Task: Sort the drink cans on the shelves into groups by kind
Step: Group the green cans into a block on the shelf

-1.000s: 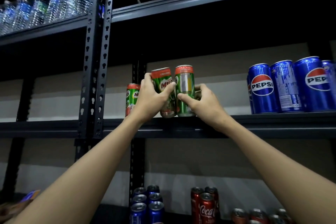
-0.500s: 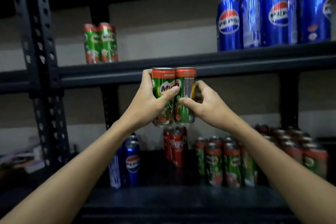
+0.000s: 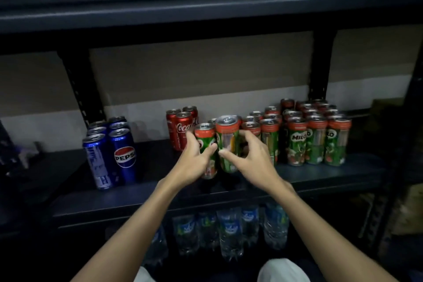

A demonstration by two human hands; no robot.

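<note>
1. Dark metal shelving fills your view against a pale wall; the middle shelf (image 3: pixel 320 174) carries the cans, its front edge facing you.
2. At the left, Pepsi cans (image 3: pixel 114 153) stand upright in two short rows, well apart from the rest, so that kind already reads as its own group.
3. Next, a few Coca-Cola cans (image 3: pixel 180 130) stand upright, just behind your left hand (image 3: pixel 194 165).
4. Your left hand curls round the left Milo can (image 3: pixel 207 146), thumb across its front. The can stands upright, long axis vertical, top toward the shelf above, base at or just over the shelf; contact is hard to tell.
5. Your right hand (image 3: pixel 251 158) pinches the right Milo can (image 3: pixel 227 142) between thumb and curled fingers. It sits a little higher, near vertical, touching its neighbour.
6. You hold both side by side, probably to set them down as a pair beside their kind.
7. To the right, the Milo group (image 3: pixel 315 142) stands upright in packed rows; the gap at its left edge looks like the intended spot.
</note>
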